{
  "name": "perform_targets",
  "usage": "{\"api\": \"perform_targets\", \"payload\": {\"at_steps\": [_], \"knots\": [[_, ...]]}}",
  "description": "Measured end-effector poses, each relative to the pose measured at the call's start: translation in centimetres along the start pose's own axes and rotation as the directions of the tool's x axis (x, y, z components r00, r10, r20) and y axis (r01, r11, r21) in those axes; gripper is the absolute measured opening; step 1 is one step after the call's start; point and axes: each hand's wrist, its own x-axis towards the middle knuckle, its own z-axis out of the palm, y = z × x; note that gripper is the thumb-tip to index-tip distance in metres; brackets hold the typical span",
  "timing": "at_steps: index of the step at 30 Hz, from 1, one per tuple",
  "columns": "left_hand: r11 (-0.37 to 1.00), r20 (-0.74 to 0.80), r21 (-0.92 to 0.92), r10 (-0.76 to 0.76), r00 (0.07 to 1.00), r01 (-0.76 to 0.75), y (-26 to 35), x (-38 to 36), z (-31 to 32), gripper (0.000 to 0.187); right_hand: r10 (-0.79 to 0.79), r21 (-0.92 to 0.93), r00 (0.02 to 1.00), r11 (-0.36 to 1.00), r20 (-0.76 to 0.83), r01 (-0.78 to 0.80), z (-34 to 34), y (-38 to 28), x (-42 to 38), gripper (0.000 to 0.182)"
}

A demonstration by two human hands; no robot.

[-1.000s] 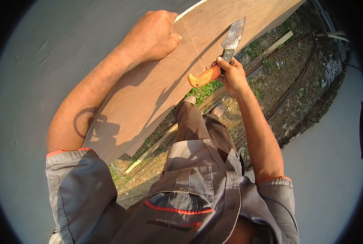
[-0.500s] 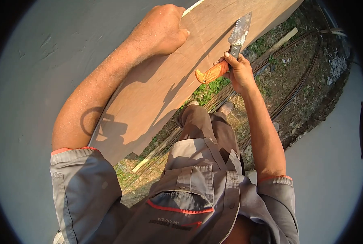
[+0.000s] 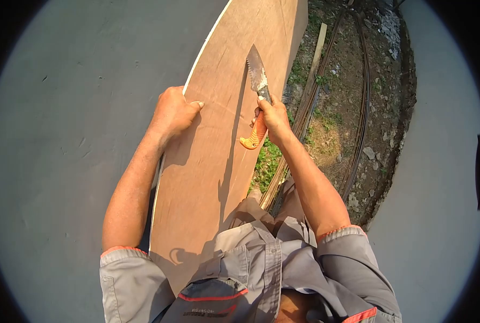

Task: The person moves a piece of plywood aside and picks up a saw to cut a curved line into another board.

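Note:
A long plywood sheet (image 3: 213, 134) runs from the top of the view down to my body, its pale edge on the left. My left hand (image 3: 178, 110) is wrapped over that left edge, the thumb lying on the sheet's face. In my right hand (image 3: 274, 119) is a short handsaw (image 3: 257, 75) with an orange handle, gripped near where handle meets blade. Its pointed, toothed blade is stained and points up and away from me, above the sheet. The saw's long shadow falls across the wood.
A grey wall (image 3: 73, 118) rises along the left, and another smooth grey surface (image 3: 439, 161) lies on the right. Between them is rough soil with weeds, stones (image 3: 369, 153), long thin rods (image 3: 362, 86) and a wooden strip (image 3: 319, 46). My legs stand beside the sheet.
The view has turned, so the sheet now runs more nearly straight ahead. Both hands appear lower; the saw sits further left and tilts left instead of right. Each hand keeps its hold.

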Motion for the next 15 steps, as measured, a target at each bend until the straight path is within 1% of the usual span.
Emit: {"api": "perform_targets", "payload": {"at_steps": [1,2,3,5,6,7,8,9,10,11,13,15], "knots": [[1.000,0.016,-0.024,-0.006,1.000,0.007,-0.2,0.2,-0.1,0.027,-0.019,0.024,0.999,1.000,-0.028,0.020,-0.1,-0.1,-0.2,0.028],[1.000,0.014,-0.005,0.029,0.999,-0.029,-0.1,0.2,-0.1,0.027,-0.044,0.109,0.999,0.993,-0.014,0.045,-0.6,-0.1,-0.4,0.044],[0.999,0.000,-0.022,0.038,0.999,-0.038,-0.4,0.4,0.0,0.026,-0.071,0.128,0.997,0.989,-0.028,0.074,-0.8,0.0,-0.6,0.044],[0.997,-0.017,-0.022,0.072,0.997,-0.072,-0.6,0.8,-0.4,0.025,-0.107,0.221,0.994,0.970,0.011,0.102,-1.2,0.1,-1.4,0.060],[0.996,-0.021,-0.034,0.079,0.997,-0.080,-0.7,0.9,-0.6,0.025,-0.097,0.168,0.995,0.981,-0.023,0.100,-0.7,-0.5,-2.5,0.070],[0.996,-0.021,-0.048,0.080,0.997,-0.081,-0.8,1.0,-0.6,0.024,-0.116,0.207,0.993,0.971,-0.025,0.118,-0.2,-0.5,-3.4,0.070],[0.995,-0.017,-0.031,0.094,0.995,-0.095,-1.1,1.0,-0.5,0.024,-0.134,0.193,0.991,0.972,-0.029,0.137,-0.1,0.5,-4.0,0.069],[0.994,-0.019,-0.081,0.074,0.997,-0.076,-1.4,1.0,-0.5,0.024,-0.148,0.181,0.988,0.972,-0.035,0.152,0.1,1.7,-4.7,0.069],[0.990,-0.019,-0.133,0.050,0.999,-0.052,-1.5,1.0,-0.5,0.025,-0.120,0.182,0.992,0.975,-0.035,0.125,0.1,2.4,-6.3,0.068],[0.991,-0.018,-0.120,0.056,0.998,-0.058,-1.5,0.9,-0.7,0.025,-0.094,0.177,0.995,0.979,-0.031,0.098,0.2,3.1,-8.2,0.067],[0.981,0.014,-0.191,0.018,1.000,-0.015,-1.3,0.5,-1.1,0.023,-0.135,0.151,0.990,0.979,-0.040,0.139,0.1,5.7,-12.4,0.066],[0.982,-0.004,-0.184,0.030,1.000,-0.030,-1.4,0.2,-1.2,0.023,-0.142,0.097,0.988,0.984,-0.066,0.148,-0.5,7.7,-15.6,0.065]]}}
